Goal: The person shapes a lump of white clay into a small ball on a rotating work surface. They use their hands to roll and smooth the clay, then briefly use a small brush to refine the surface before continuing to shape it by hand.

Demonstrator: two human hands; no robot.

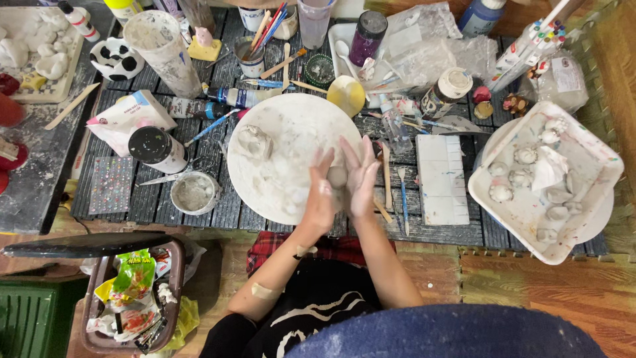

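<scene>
Mostly hidden clay lump (338, 176) between palms.

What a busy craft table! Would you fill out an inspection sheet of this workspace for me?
Surface: dark slatted table, dusted white.
Job's things: clay lump pressed between both palms over a round white board.
Clutter: small bowl, dark-lidded jar, white palette, square tray of clay pieces, brushes, bottles.
Grippers: left hand and right hand, both around the lump.
Cables: nothing seen.
Surroundings: wooden floor, bin of wrappers.
</scene>
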